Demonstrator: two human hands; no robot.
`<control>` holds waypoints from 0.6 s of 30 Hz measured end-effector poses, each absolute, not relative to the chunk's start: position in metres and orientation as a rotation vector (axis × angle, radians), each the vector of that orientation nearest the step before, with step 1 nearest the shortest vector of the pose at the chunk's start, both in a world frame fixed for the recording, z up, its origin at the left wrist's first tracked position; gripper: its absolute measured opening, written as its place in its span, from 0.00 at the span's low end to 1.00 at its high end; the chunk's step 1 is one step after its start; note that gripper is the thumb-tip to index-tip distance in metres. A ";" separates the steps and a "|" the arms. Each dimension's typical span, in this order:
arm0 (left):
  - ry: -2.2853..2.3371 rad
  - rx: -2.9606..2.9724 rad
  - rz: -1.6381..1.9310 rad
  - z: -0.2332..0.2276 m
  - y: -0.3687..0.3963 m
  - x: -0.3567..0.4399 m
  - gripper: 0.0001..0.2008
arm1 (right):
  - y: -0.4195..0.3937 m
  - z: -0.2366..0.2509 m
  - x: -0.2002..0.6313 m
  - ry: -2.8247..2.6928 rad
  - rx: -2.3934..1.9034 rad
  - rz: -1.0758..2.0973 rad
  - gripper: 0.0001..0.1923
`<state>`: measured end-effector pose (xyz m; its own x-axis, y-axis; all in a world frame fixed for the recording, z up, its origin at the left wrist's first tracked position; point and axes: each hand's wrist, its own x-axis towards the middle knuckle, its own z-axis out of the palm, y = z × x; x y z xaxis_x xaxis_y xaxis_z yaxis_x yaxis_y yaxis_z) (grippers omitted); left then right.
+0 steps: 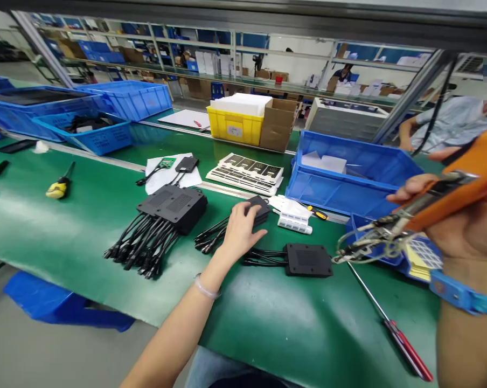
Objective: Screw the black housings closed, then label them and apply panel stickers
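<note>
Black box [263, 208] sits front-left of the blue bin [328, 186]; your left hand [239, 231] hovers half-spread, contact unclear! Your right hand [465, 237] clasps an orange tool [449, 202]; swung low, its looping cords [389, 242] could snag the screwdriver [407, 349].

Bright, fairly even indoor light fills the scene, leaving broad pale glare on the glossy green desk [284, 318] and a darker patch toward its right front, while the black boxes [173, 205] keep readable surface detail. Wide-angle distortion makes the metal posts [410, 97] lean and stretches the orange tool [465, 178] at the right edge, where it looks slightly soft. The distant shelves [187, 73] are less crisp, and pixelation covers part of a person [449, 123] at upper right.
</note>
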<state>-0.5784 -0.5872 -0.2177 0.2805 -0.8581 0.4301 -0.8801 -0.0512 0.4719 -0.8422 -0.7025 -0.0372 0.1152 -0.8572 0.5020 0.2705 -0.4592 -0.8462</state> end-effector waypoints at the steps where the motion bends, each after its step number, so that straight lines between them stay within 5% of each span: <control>1: -1.669 1.790 -0.011 -0.219 -0.588 -0.591 0.29 | -0.701 -0.038 -0.839 0.615 -1.504 -1.498 0.34; 7: -2.154 1.485 -0.326 -0.233 -0.586 -0.647 0.34 | -0.715 -0.063 -0.822 0.642 -1.496 -1.606 0.37; 18: -2.113 1.526 -0.396 -0.241 -0.587 -0.650 0.28 | -0.731 -0.098 -0.810 0.624 -1.471 -1.649 0.31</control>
